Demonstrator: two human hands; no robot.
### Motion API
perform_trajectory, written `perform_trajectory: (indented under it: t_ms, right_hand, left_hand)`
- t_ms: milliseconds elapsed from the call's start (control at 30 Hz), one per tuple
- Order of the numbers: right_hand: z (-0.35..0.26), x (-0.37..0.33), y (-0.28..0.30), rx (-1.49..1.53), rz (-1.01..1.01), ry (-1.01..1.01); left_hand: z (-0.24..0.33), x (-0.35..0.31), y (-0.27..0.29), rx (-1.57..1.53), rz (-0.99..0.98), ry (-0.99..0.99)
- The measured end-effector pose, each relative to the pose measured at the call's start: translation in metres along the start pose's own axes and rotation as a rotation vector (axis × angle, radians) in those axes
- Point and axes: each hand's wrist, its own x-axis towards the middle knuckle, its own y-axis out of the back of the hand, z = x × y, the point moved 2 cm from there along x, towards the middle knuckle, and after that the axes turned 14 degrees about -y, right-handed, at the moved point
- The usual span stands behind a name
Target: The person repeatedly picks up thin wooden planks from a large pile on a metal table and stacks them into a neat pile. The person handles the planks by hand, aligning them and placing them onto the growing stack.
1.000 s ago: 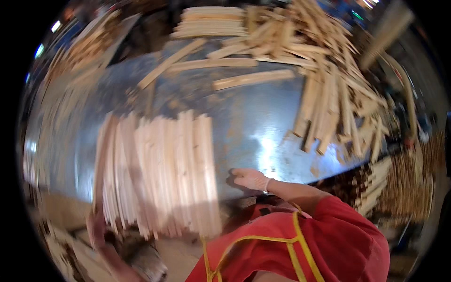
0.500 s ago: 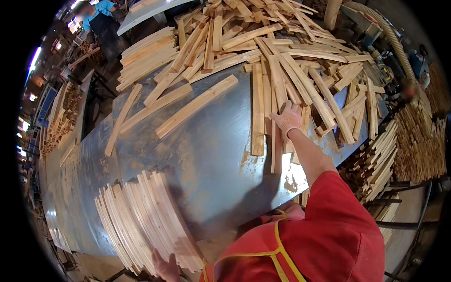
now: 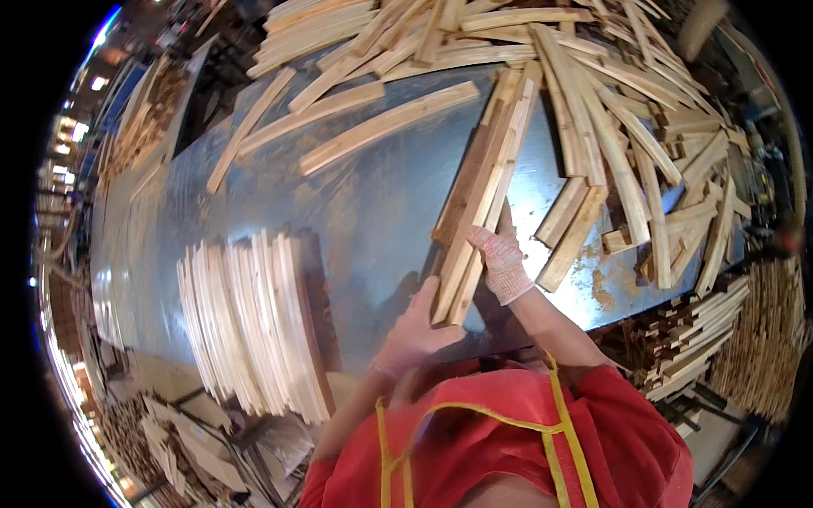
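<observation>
Several long wooden strips (image 3: 491,186) lie side by side, slanting away from me over the metal table (image 3: 373,212). My right hand (image 3: 501,261), in a pale knit glove, grips them from their right side, its thumb on top. At their near ends is my left hand (image 3: 419,330), also pale-gloved, with the ends between its fingers and thumb. A darker strip (image 3: 461,195) lies along the left of this bunch. To the left, a neat row of pale strips (image 3: 254,322) sits at the table's near edge.
A loose heap of strips (image 3: 593,93) covers the far right of the table. A few single strips (image 3: 389,127) lie toward the back. Stacked wood (image 3: 754,339) stands off the right edge, and more strips (image 3: 148,118) lie on another surface at the far left.
My right hand has drawn strips out of the heap toward me. My left hand has moved from the neat row to their near ends. The view has shifted.
</observation>
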Motion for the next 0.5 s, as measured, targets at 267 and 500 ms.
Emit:
perform_trajectory:
  t_ms: [267, 500]
  right_hand:
    - [0.091, -0.022, -0.043, -0.731, -0.204, -0.194]
    - [0.159, -0.069, -0.148, -1.247, -0.515, -0.539]
  left_hand:
    - [-0.031, -0.089, 0.011, -0.765, 0.183, 0.133]
    - [-0.058, -0.217, 0.037, 0.238, -0.006, 0.592]
